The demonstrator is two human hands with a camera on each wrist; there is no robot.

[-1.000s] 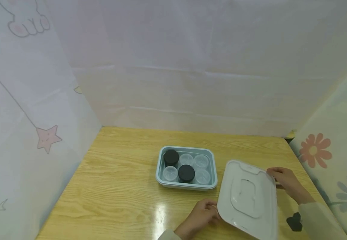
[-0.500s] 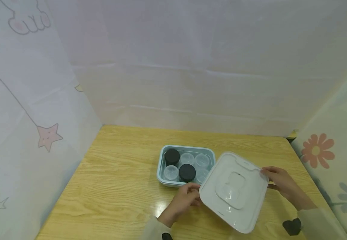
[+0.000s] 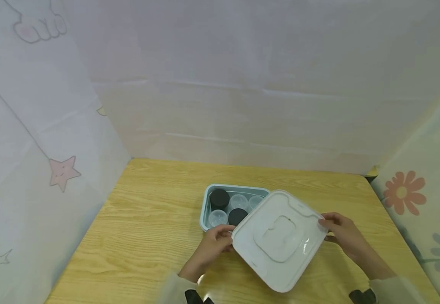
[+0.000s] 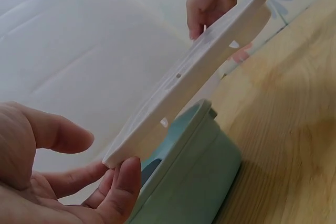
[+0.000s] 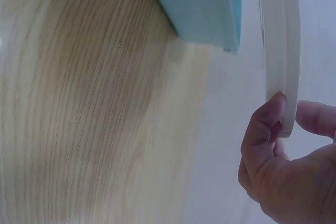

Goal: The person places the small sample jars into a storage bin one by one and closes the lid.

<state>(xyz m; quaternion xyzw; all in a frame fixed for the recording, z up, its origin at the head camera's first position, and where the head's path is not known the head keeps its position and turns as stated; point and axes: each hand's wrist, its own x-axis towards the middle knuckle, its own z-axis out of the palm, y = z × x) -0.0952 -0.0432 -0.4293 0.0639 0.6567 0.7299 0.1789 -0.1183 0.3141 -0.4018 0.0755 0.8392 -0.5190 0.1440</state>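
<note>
A white plastic lid [image 3: 278, 240] is held tilted between both hands, turned at an angle to the blue box [image 3: 205, 211] and overlapping its right front part in the head view. My left hand [image 3: 211, 249] has the lid's left corner; in the left wrist view its fingers [image 4: 123, 184] curl under the corner while the thumb stands off it. My right hand [image 3: 343, 236] pinches the opposite corner between thumb and fingers, as the right wrist view shows. Inside the box are black-capped jars [image 3: 219, 198] and clear-topped cups [image 3: 239, 202]; some are hidden behind the lid.
The box rests on a wooden table [image 3: 148, 219]. A pale wall sheet [image 3: 220, 126] rises behind the table, and printed sheets stand along both sides, with a star [image 3: 63, 173] at left and flowers [image 3: 404, 192] at right.
Both hands have carried the lid leftward to the box, turning it on the way. It now covers part of the box and hides some of the cups.
</note>
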